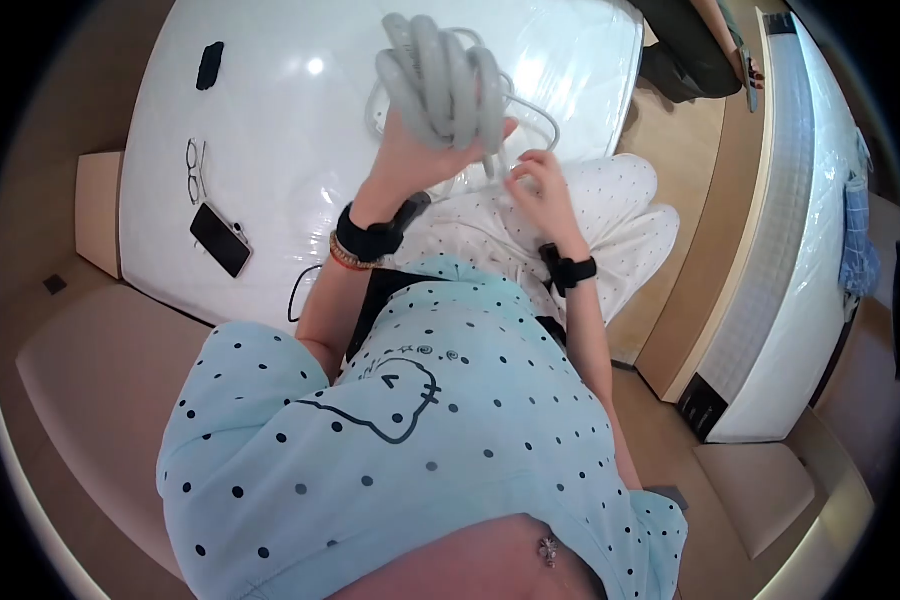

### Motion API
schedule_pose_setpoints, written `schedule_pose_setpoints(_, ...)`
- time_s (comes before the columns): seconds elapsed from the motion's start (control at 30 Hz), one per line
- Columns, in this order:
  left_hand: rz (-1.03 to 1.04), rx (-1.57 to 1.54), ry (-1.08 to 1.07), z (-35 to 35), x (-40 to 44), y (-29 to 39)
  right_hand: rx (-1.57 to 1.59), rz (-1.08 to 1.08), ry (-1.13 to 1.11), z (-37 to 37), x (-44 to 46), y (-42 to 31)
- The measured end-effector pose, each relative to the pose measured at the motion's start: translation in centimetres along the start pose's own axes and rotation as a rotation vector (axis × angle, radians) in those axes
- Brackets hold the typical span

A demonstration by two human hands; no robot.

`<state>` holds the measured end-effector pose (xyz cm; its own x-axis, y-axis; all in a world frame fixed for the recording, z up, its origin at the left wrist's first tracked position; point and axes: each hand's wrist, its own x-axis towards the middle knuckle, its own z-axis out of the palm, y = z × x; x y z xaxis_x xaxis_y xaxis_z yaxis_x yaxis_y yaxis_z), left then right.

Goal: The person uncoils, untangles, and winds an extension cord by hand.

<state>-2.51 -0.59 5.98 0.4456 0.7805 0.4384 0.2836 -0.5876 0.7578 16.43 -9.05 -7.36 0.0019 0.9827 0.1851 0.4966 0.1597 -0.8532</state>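
Note:
My left hand (417, 160) is raised over my lap, its fingers largely hidden behind a thick bundle of pale grey cable (435, 85). The cable is wound in several loops around that hand. A looser length of it hangs beyond and to the right of the bundle. Just right of the bundle, my right hand (547, 195) is half curled above my thigh, with thumb and fingers apart. I make out nothing between them. Dark straps with small devices circle both wrists.
I sit at the edge of a plastic-wrapped mattress (260, 120). On it lie glasses (194, 170), a dark phone (221, 240) and a small black item (210, 66). Another person (690, 50) is at the upper right. Along the right stands another wrapped mattress (760, 270).

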Motion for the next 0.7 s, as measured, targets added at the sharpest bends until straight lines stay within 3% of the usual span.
schedule_pose_setpoints(0.03,-0.106,-0.224,0.042,0.3,-0.2,-0.7,0.025,0.039,0.022,-1.2,0.0,-1.0)
schedule_pose_setpoints(0.13,-0.063,-0.160,-0.100,-0.3,-0.1,-0.9,0.394,0.273,0.116,-5.2,0.3,-2.8)
schedule_pose_setpoints(0.17,-0.064,-0.063,-0.079,-0.2,0.1,-0.3,0.420,0.234,0.136,-6.3,0.5,-3.6)
schedule_pose_setpoints(0.27,-0.102,-0.181,-0.054,1.4,-0.3,-0.7,0.311,0.054,0.250,-8.8,1.3,-7.2)
schedule_pose_setpoints(0.37,-0.270,-0.362,-0.119,1.4,-0.4,-0.1,0.587,0.011,0.289,-9.4,1.4,-8.0)
schedule_pose_setpoints(0.47,-0.309,-0.451,-0.030,1.3,0.3,0.7,0.910,-0.051,0.244,-9.6,1.4,-9.1)
schedule_pose_setpoints(0.63,-0.332,-0.340,-0.178,1.3,0.3,0.7,1.138,-0.039,0.133,-9.2,1.8,-12.4)
schedule_pose_setpoints(0.7,-0.188,-0.361,-0.182,2.3,0.4,0.8,1.145,-0.046,0.134,-8.4,2.1,-13.2)
